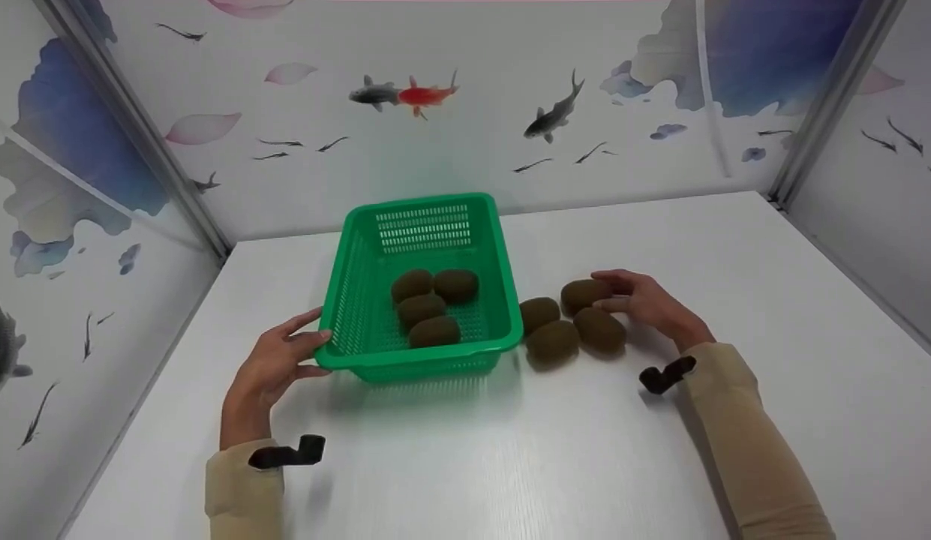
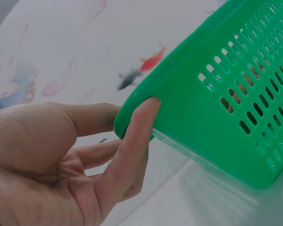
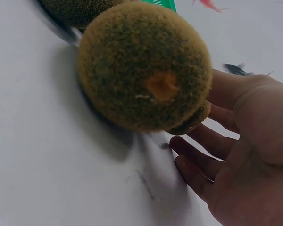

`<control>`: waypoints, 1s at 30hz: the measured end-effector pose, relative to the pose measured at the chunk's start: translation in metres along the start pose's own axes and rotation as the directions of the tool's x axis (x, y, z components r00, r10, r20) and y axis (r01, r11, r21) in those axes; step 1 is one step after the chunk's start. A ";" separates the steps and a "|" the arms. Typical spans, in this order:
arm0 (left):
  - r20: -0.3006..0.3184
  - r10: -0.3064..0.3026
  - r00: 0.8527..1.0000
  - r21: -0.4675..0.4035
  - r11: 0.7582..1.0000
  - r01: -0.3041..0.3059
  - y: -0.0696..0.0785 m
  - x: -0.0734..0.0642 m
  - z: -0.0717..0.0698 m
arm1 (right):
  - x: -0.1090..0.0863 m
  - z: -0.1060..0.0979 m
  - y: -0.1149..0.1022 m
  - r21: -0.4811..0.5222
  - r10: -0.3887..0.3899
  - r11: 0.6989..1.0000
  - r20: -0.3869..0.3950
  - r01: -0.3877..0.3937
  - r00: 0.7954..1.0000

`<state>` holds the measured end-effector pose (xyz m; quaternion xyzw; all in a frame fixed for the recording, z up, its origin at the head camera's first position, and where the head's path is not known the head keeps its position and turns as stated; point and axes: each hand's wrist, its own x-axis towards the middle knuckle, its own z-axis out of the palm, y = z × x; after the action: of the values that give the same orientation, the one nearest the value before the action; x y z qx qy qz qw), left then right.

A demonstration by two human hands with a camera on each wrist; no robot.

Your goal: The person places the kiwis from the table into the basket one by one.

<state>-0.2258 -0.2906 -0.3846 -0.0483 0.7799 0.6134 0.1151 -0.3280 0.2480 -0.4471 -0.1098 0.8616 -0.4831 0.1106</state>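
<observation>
A green slotted plastic basket stands on the table with several brown kiwis in it. My left hand grips the left side of its rim near the front corner, the rim between thumb and fingers. To the right of the basket, several more kiwis lie in a close group. My right hand has thumb and fingertips about the right end of the rearmost kiwi. In the right wrist view a nearer kiwi covers part of that grip.
The white table carries the basket and the loose kiwis. Panels printed with fish and petals stand behind it and at both sides, with metal posts at the back corners. Black wrist mounts sit on the sleeves.
</observation>
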 end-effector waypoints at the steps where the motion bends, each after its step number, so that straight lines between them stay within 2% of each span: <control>1: -0.001 0.000 1.000 0.002 1.000 0.000 0.000 0.000 0.000 | 0.000 0.000 0.000 0.002 0.006 1.000 -0.002 -0.006 1.000; 4: -0.003 0.001 1.000 0.003 1.000 -0.001 -0.001 -0.001 0.000 | 0.003 0.001 0.004 0.017 0.026 1.000 -0.016 -0.026 1.000; 13: -0.017 -0.005 1.000 -0.012 1.000 0.005 0.001 -0.001 0.001 | 0.002 -0.002 -0.006 0.132 0.070 0.990 -0.083 -0.059 0.994; 24: -0.016 -0.014 1.000 -0.006 1.000 0.014 0.000 0.000 0.001 | 0.002 -0.003 -0.009 0.147 0.063 0.988 -0.143 -0.042 0.988; 30: -0.005 -0.005 1.000 -0.008 1.000 0.005 0.000 0.000 0.001 | 0.002 -0.003 -0.015 0.186 0.090 0.981 -0.154 -0.061 0.984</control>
<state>-0.2258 -0.2894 -0.3850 -0.0522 0.7776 0.6159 0.1147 -0.3296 0.2423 -0.4330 -0.0270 0.8238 -0.5622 0.0681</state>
